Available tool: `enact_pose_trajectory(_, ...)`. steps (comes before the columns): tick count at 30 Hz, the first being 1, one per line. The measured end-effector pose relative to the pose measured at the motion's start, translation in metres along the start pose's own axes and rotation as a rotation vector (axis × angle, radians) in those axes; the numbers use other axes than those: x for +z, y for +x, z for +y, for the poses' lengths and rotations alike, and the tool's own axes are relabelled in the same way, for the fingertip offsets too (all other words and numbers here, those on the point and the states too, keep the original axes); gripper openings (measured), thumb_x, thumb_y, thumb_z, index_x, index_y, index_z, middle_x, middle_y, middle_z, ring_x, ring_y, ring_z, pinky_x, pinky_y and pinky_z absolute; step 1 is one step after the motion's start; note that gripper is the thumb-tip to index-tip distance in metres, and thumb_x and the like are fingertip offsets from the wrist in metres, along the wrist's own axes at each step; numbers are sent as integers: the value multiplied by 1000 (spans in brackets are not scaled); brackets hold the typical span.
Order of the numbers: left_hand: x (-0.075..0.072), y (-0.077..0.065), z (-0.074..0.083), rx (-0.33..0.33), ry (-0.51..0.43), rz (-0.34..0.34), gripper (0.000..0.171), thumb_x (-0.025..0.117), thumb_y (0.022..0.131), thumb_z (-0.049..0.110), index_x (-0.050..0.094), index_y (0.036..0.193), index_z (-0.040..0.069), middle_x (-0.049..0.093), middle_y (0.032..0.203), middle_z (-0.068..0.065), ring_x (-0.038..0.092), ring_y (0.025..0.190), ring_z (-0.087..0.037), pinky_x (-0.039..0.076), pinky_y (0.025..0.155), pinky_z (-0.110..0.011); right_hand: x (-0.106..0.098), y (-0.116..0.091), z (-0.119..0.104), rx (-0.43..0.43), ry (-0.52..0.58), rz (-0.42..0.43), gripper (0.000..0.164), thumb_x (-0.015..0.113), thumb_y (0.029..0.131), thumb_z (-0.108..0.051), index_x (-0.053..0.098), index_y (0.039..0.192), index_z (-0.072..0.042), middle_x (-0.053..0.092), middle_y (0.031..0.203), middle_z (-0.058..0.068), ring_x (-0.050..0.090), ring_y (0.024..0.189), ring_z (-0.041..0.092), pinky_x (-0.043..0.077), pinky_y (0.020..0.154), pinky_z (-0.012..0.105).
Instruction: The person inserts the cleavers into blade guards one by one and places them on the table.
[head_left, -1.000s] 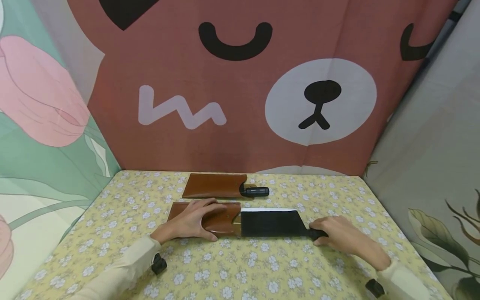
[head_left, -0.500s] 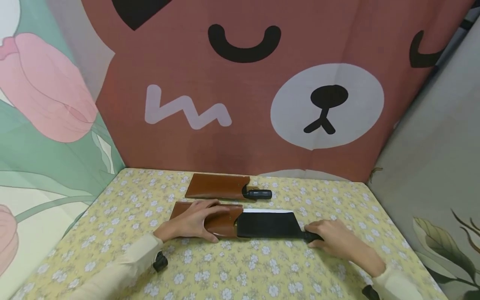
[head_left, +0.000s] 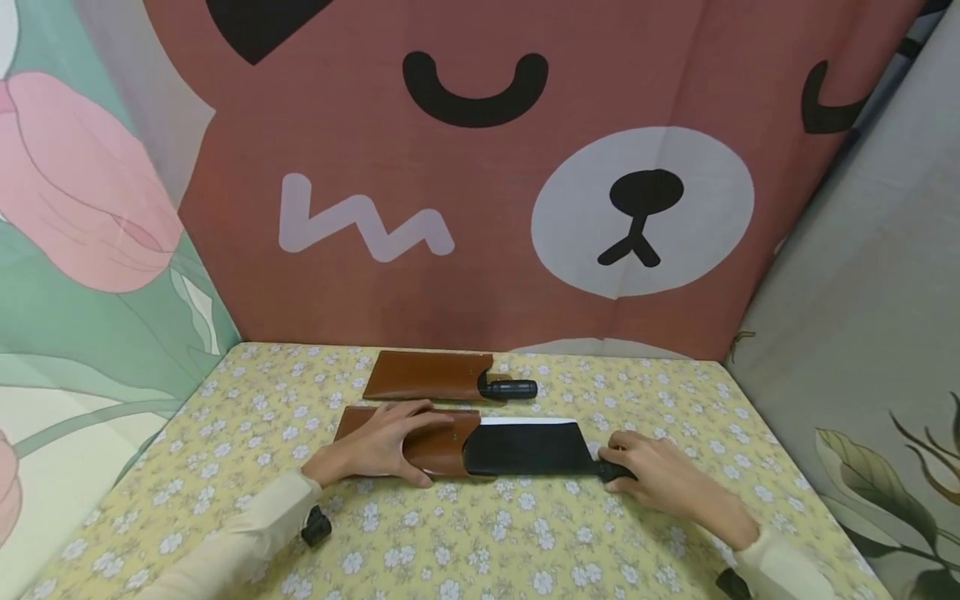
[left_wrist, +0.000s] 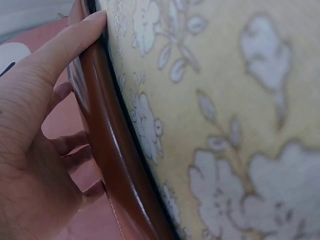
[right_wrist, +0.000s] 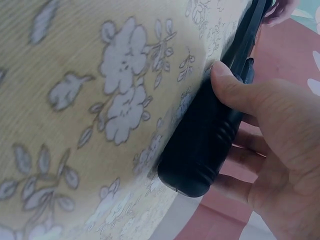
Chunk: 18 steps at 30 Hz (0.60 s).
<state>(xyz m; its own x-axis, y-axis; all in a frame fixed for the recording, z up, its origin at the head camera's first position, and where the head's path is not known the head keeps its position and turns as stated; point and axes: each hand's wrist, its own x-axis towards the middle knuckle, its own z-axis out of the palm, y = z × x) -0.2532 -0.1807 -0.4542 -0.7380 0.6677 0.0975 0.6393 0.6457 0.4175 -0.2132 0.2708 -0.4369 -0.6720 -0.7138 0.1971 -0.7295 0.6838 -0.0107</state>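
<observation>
A cleaver (head_left: 528, 450) with a black blade and a bright edge along its far side lies flat, the front of its blade inside a brown leather sheath (head_left: 442, 450). My right hand (head_left: 660, 471) grips its black handle (right_wrist: 197, 142), thumb on the near side and fingers on the far side. Across the sheath lies my left hand (head_left: 378, 442), thumb at the near edge and fingers bent over the top, holding it against the table. In the left wrist view, the thumb (left_wrist: 75, 37) presses the sheath's rounded brown edge (left_wrist: 112, 135).
Behind, parallel to the first, lies a second brown sheath (head_left: 427, 375) with a black handle (head_left: 512, 389) sticking out of its right end. A flowered yellow cloth (head_left: 465, 542) covers the table. A bear-print curtain (head_left: 480, 300) stands at the back edge.
My right hand has moved left with the cleaver, and more of the blade is now inside the sheath. The left hand keeps its place on the sheath. The head view shifted slightly.
</observation>
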Motion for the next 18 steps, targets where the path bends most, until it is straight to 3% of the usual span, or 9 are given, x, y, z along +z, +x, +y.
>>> enact_pose_trajectory(9,1,1,0,-19,-21,-13,92,79,70,63,41,149,37,33,158,-12,29,147,-34,17,110,-70,1,8,-6,42,-8,-51,38,76,82,-36,72,114,-16,59,96,-3,41,71,2,31,51,15)
enact_pose_trajectory(18,-3,5,1,-40,46,-6,96,79,69,65,39,150,36,34,157,-13,31,145,-36,19,111,-69,2,15,-7,13,-6,-26,38,76,83,-36,72,114,-15,59,95,-2,47,73,5,34,57,20)
